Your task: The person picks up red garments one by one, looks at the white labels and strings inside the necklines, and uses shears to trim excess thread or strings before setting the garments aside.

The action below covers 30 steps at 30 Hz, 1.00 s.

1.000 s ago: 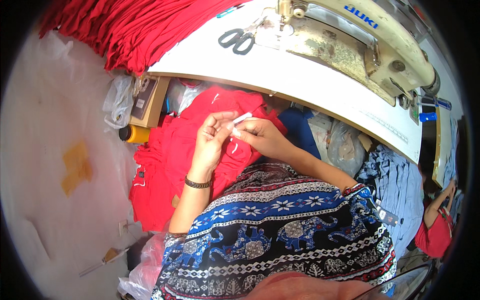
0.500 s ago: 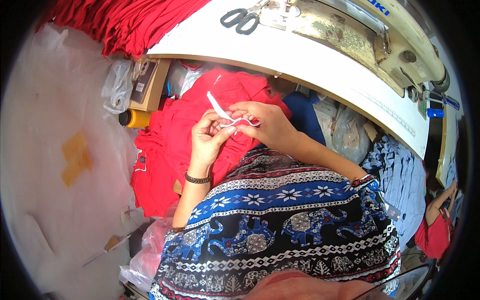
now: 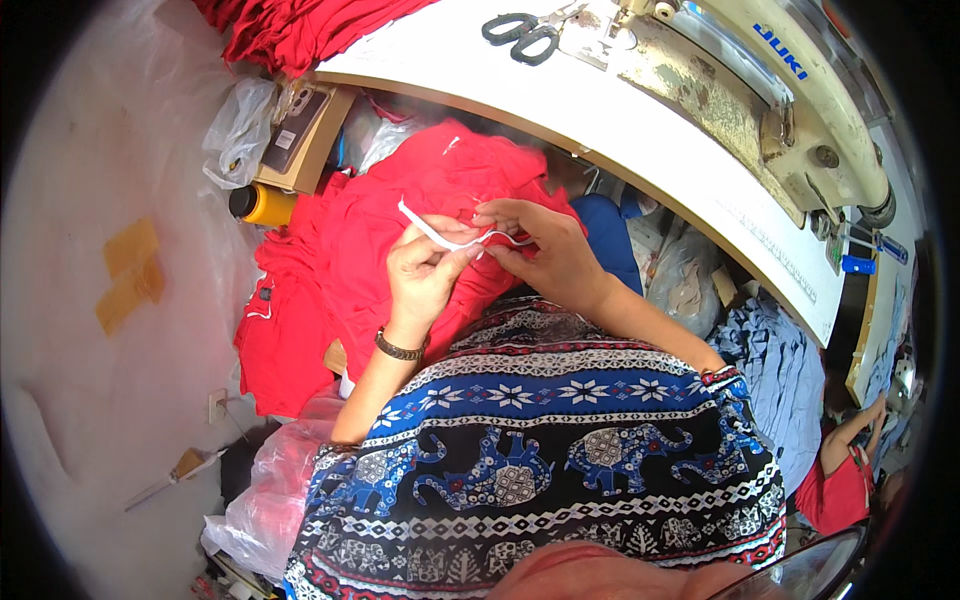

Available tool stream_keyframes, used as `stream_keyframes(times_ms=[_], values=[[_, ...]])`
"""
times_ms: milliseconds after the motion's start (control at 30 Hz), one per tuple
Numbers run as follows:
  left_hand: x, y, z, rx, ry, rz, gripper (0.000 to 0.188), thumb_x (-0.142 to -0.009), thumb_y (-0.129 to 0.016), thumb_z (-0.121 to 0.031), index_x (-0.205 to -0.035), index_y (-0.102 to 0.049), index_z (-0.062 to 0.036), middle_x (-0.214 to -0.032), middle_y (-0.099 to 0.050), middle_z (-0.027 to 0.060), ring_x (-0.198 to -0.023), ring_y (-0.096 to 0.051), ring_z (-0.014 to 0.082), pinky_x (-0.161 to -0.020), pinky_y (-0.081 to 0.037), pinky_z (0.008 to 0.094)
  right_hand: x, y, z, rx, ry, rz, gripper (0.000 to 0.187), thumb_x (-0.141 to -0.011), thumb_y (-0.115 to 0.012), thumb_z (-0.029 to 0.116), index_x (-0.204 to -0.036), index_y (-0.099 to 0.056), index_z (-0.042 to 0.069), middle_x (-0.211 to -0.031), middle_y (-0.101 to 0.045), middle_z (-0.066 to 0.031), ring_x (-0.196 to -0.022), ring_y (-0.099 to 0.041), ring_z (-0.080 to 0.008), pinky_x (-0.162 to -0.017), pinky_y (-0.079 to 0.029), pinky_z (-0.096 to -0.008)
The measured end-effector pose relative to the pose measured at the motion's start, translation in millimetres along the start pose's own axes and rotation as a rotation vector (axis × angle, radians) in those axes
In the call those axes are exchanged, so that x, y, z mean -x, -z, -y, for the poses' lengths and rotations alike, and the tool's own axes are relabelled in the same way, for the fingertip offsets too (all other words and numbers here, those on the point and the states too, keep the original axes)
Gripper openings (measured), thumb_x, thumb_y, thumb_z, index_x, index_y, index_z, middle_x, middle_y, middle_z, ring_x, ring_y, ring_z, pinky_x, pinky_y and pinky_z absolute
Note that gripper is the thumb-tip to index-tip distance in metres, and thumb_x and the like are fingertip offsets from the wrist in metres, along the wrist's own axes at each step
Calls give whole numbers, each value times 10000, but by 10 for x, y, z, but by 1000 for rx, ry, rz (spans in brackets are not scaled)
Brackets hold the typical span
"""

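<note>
A narrow white fabric strip is stretched between my two hands, above my lap. My left hand pinches it between thumb and fingers, and one end sticks out up and to the left. My right hand grips the strip's other part, which curves in a small wave between the fingers and ends near the palm. Just beyond and beneath the hands lies a heap of red fabric, spilling down to the left. A dark bracelet circles my left wrist.
Ahead stands a white sewing table bearing a sewing machine, black-handled scissors and a red cloth pile. A yellow container sits left beneath it. Light blue fabric hangs at right, near another person in red.
The whole view has shifted slightly. Both hands still hold the white strip; its free end now leans further left and lies lower in slope.
</note>
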<state>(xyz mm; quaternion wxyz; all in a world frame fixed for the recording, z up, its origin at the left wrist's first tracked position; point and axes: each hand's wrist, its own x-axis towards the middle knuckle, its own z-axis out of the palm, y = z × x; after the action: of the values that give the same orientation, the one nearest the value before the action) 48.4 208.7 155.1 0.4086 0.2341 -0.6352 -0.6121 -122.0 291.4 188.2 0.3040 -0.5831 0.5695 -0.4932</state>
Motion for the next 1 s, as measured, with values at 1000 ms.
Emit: stream_keyframes(times_ms=[1000], values=[[-14,-63,-73,-32,-15,-78,95,-859,-648,42,-932,-644,-18,-1115,-621,96,-982,-595,146,-862,-486,285,-17,-74,-226,-59,-13,-2,259,-806,-732,109,-1049,-669,42,-845,-616,-91,-722,-594,-169,-646,-469,-295]])
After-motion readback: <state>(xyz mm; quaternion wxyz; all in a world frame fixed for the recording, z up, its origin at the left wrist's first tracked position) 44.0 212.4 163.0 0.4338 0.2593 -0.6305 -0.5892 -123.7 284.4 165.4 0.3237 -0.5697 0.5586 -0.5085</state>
